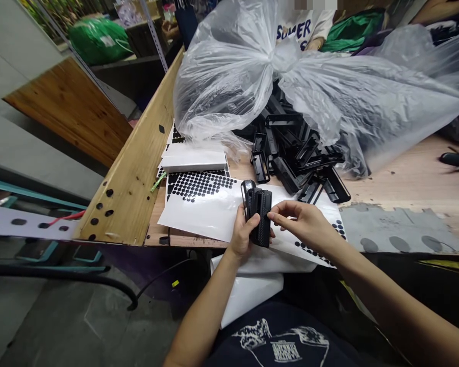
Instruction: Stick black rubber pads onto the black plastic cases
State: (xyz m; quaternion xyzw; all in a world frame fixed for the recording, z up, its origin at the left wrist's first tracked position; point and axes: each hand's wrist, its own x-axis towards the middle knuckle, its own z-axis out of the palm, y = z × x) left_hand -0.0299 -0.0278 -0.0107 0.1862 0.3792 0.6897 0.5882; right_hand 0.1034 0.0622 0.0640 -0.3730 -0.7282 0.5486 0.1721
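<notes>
The desk was the largest thing, and on its far side lay a clear plastic bag, its upper part gathered in a knot. Black parts were under the bag's near edge and spilled out toward the near side. White sheets with round black dots lay nearer, on the left. Above them, the left hand grasped some black pieces, whose long axis ran from near to far. The right hand had its fingertips at their right side; whether it gripped them, I cannot tell.
</notes>
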